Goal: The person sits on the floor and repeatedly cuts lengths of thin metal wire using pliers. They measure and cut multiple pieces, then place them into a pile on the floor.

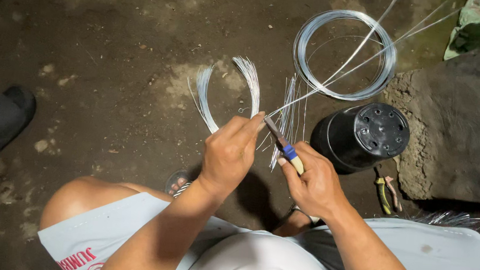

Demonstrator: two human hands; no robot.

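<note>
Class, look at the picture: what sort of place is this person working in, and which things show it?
Probably a backyard or informal outdoor work spot: a bare dirt floor, a coil of wire lying on it, and an overturned black plastic pot beside a rough stone slab.

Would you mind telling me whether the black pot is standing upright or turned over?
Turned over. The black pot shows its base, with drain holes, facing up on the ground, beside the wire coil.

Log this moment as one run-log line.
left hand: pinching wire | right hand: grip on cutter, at wire | wire coil on ground | black pot beside
</note>
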